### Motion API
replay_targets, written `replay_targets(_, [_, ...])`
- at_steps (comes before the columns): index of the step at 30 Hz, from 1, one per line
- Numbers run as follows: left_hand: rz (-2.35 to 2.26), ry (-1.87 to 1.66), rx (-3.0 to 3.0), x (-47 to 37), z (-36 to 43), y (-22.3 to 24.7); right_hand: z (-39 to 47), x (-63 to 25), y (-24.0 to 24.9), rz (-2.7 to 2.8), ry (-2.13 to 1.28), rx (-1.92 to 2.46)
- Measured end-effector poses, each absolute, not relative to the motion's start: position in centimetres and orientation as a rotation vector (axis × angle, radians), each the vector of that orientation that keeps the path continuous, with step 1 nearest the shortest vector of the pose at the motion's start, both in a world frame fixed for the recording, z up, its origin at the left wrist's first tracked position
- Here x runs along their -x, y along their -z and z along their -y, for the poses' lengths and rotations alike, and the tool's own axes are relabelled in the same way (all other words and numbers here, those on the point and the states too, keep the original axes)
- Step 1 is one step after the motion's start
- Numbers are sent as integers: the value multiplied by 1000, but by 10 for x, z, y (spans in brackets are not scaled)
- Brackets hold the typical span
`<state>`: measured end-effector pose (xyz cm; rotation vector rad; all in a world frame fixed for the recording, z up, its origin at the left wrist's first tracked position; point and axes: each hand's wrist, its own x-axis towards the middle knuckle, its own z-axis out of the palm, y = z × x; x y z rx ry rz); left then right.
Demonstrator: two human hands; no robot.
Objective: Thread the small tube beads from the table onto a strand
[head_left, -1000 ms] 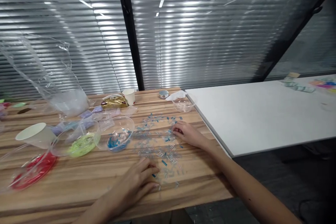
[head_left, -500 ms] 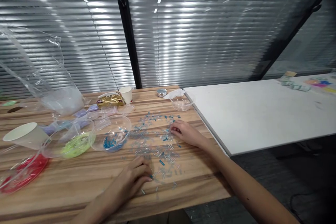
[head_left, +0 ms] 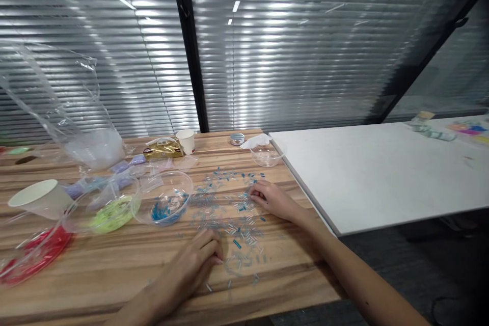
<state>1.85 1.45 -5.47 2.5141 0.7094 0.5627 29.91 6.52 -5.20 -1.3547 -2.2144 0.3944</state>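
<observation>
Many small tube beads (head_left: 247,234), mostly clear with some blue, lie scattered over the wooden table (head_left: 126,275). My left hand (head_left: 200,257) rests at the near left edge of the scatter, fingers curled and thumb against them; whatever they hold is hidden. On the right side of the beads, my right hand (head_left: 272,198) has its fingertips pinched together at the table top, and I cannot make out a bead between them. Left of the scatter stands a clear plastic bowl (head_left: 182,177) holding blue beads (head_left: 164,210).
Further left are a bowl with green pieces (head_left: 110,214), red pieces (head_left: 42,249) in clear plastic and a tipped paper cup (head_left: 38,196). Behind stand a gold packet (head_left: 164,148), a white cup (head_left: 186,141), a small round tin (head_left: 237,138) and another clear bowl (head_left: 267,157). A white table (head_left: 374,173) adjoins on the right.
The view has tilted slightly upward. A blue bead that showed at my left fingertips is no longer visible there. My right hand stays pinched over nearly the same spot.
</observation>
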Motion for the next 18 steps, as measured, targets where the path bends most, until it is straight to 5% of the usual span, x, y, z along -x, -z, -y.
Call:
replay_targets(9, [-1188,-1205,-2675,15,-90,-35,-66,-297,51,2211,-419,1371])
replay_targets(18, [-1518,-920,-2505,59,-128,-5,-65,-299,54,2234,-388,1353])
